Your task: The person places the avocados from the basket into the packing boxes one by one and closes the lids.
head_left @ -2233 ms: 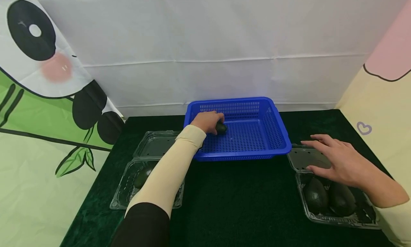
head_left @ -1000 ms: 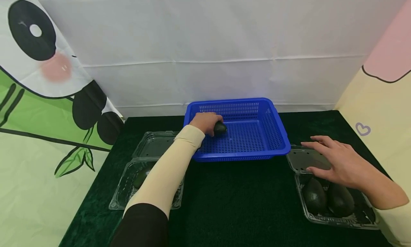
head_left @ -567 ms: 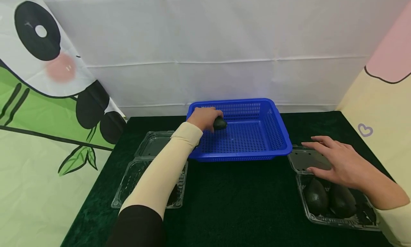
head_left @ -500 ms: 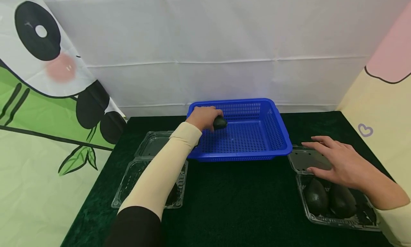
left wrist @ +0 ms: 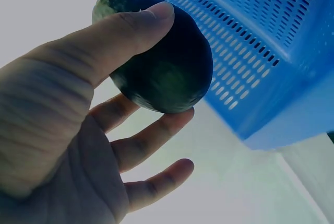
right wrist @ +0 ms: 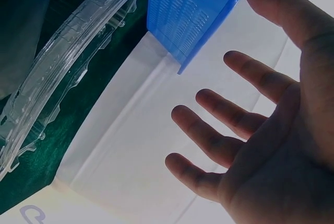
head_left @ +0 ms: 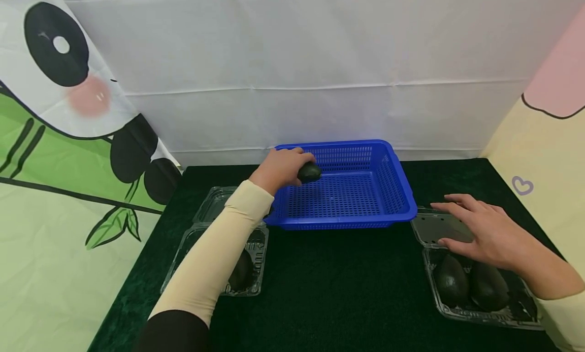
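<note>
the left hand (head_left: 281, 169) has its grip closed on a dark green avocado (head_left: 309, 172): in the left wrist view the thumb lies over the fruit, fingers support it from the other side, and the lowest finger stands apart from it. this avocado is at the left part of the blue basket (head_left: 347, 194), near its left rim in the head view; how high it is above the basket floor, i cannot tell.

the right hand (head_left: 486, 232) has its grip released, with the fingers spread apart. it hovers over the right clear container (head_left: 484, 319), whose lid (head_left: 441, 227) is folded back. inside it two avocados (head_left: 469, 285) lie side by side; the part under the wrist is hidden.

the left clear container (head_left: 259, 240) is also unfolded. the left sleeve (head_left: 210, 260) crosses above it, and one dark avocado (head_left: 241, 272) shows beside the sleeve.

everything stands on a table (head_left: 347, 281) with dark green cloth, in front of a white sheet (head_left: 320, 62).
</note>
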Demonstrator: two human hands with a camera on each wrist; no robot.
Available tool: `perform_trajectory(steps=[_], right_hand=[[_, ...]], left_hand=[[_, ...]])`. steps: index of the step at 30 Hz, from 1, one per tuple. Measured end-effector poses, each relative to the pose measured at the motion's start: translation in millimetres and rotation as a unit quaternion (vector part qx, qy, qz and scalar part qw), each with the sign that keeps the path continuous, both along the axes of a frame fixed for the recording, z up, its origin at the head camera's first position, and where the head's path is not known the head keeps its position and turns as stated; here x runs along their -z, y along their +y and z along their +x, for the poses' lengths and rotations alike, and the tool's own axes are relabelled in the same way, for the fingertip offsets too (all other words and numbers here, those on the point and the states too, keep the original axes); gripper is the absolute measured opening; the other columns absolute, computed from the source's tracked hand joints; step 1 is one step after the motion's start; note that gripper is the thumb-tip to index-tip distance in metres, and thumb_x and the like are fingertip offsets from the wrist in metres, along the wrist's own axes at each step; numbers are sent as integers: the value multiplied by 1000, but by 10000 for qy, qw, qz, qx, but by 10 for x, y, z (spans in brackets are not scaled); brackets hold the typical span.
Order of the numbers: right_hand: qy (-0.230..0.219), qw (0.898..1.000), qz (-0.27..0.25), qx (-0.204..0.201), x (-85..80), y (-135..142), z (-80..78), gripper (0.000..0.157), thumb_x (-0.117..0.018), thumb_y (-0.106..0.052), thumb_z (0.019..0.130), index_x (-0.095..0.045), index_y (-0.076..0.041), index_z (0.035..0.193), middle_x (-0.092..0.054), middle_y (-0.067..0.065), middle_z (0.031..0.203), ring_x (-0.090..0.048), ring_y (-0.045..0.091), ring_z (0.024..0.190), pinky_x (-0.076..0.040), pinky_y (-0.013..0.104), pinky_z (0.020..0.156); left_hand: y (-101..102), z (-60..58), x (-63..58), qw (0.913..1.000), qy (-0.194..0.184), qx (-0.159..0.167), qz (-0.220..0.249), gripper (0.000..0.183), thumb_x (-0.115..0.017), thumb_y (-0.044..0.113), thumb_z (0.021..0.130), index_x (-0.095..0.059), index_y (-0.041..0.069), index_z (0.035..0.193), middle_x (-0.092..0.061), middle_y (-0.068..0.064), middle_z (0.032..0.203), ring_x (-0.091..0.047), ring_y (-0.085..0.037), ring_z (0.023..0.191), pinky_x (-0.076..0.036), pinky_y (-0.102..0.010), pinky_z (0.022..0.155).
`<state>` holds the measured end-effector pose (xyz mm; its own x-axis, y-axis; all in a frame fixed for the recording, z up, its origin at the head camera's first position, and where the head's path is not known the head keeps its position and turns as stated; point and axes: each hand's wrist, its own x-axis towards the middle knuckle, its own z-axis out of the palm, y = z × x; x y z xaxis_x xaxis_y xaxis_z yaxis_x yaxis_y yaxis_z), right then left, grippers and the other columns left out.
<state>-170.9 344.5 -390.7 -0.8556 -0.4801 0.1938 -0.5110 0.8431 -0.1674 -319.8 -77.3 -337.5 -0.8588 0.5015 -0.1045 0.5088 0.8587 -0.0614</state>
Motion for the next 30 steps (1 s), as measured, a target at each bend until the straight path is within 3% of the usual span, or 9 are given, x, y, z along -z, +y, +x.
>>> perform_trajectory(steps=[6, 11, 17, 30], right_hand=[[-65, 10000, -19, 22, -5, 10, 11, 73, -88, -37, 82, -57, -14, 144, -48, 26, 144, -57, 54, 117, -38, 78, 90], [-152, 9999, -48, 58, -5, 16, 18, 73, -88, -37, 83, -56, -14, 144, -48, 26, 145, -57, 55, 117, -37, 79, 91], [-164, 9998, -61, 88, -4, 21, 22, 73, -88, -37, 83, -57, -14, 144, -47, 27, 145, -56, 56, 118, -37, 79, 92], [-198, 9997, -64, 98, 0, 19, 28, 72, -87, -37, 83, -57, -14, 144, -46, 26, 146, -55, 56, 119, -37, 79, 92]], left_hand=[[-139, 149, -87, 9996, 148, 58, 223, 62, -85, 30, 89, -57, 28, 144, -60, -6, 139, -62, -34, 121, -32, -68, 112], [-328, 327, -163, 9989, 281, 41, 382, 64, -85, 32, 88, -57, 26, 146, -61, -7, 138, -63, -36, 116, -40, -62, 107], [-582, 552, -229, 9979, 367, -160, 518, 67, -84, 34, 89, -55, 24, 148, -59, -8, 140, -61, -34, 118, -43, -57, 100], [-1082, 1034, -297, 9933, 666, -608, 724, 71, -88, 28, 85, -56, 20, 147, -61, -11, 135, -64, -39, 113, -43, -61, 98]])
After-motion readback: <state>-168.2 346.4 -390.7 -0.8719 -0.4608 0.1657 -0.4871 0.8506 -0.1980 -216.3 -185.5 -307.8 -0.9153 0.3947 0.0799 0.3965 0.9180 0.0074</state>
